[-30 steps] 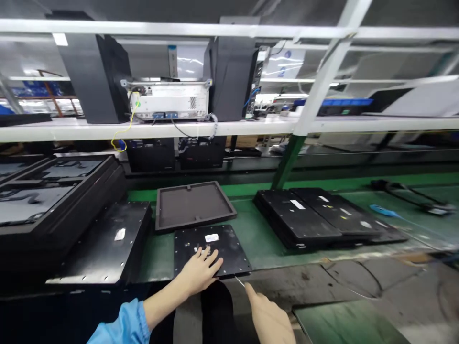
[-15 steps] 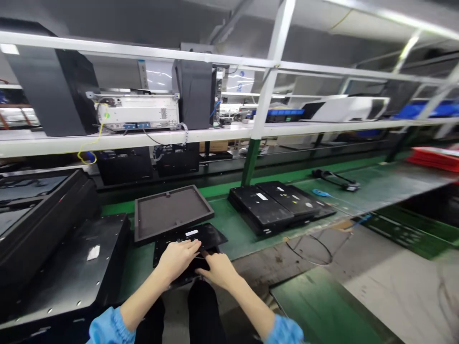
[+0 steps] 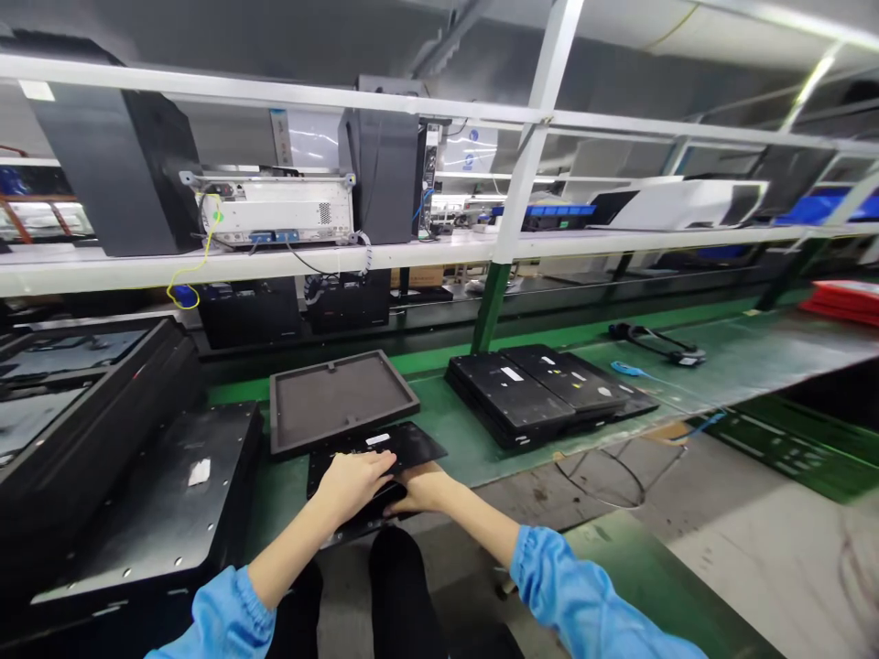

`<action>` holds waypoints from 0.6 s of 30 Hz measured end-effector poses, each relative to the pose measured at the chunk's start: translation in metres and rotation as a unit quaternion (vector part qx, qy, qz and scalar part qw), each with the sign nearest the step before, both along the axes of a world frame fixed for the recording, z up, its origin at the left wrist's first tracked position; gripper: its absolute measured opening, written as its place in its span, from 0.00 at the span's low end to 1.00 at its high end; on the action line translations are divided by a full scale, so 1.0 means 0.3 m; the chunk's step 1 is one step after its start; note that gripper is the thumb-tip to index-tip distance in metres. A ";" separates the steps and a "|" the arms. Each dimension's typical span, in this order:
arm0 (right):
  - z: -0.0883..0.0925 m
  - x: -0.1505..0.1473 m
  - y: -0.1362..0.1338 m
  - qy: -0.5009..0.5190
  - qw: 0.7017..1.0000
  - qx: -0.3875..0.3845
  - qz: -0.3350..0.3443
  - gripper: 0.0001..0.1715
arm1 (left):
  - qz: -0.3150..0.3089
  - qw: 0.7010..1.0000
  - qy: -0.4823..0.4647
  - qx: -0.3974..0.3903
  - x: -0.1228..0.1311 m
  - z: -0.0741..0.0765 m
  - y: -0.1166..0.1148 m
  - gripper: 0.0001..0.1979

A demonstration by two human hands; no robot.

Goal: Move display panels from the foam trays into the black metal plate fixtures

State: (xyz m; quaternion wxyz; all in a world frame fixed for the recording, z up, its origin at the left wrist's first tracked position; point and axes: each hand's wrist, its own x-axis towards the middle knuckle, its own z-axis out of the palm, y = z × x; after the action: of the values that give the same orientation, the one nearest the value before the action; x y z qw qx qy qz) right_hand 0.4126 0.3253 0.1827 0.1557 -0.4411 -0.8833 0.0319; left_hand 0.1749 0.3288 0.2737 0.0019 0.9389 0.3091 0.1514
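Note:
A flat black metal panel (image 3: 405, 444) with a small white label lies on the green bench in front of me, its near edge lifted a little. My left hand (image 3: 353, 480) rests on top of it with fingers curled over the surface. My right hand (image 3: 418, 494) grips the panel's near right edge, its fingers tucked under and partly hidden. Just beyond the panel sits a shallow dark grey tray (image 3: 340, 410).
A stack of black panels (image 3: 144, 513) stands at the left, with black framed units (image 3: 61, 403) behind it. More black panels (image 3: 542, 389) lie at centre right. A black tool with cable (image 3: 656, 343) and a blue pen-like tool (image 3: 628, 370) lie further right. A shelf above carries equipment (image 3: 275, 210).
My right hand came in from the near right and took the panel's near edge. My left hand stayed on top. The view swung to the right.

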 end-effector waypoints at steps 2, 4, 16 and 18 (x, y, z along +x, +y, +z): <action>0.024 -0.003 -0.016 -0.024 0.999 0.038 0.029 0.28 | 0.007 1.000 -0.002 -0.006 -0.004 0.000 0.007 0.19; 0.044 0.002 -0.027 -0.030 0.997 0.059 0.038 0.14 | 0.017 1.000 -0.013 -0.014 -0.008 0.003 0.014 0.19; 0.161 0.127 -0.317 0.061 0.988 0.094 -0.109 0.27 | 0.026 0.999 -0.003 0.023 0.011 0.009 0.043 0.18; 0.133 0.180 -0.496 0.109 0.975 0.094 -0.170 0.27 | 0.017 0.999 0.007 0.032 0.016 -0.026 0.033 0.20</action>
State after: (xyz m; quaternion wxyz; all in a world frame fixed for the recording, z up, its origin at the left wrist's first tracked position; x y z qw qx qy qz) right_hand 0.4666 0.1766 0.2225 0.2944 -0.5619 -0.7724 -0.0302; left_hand 0.1798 0.3386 0.2658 -0.0328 0.9342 0.3198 0.1549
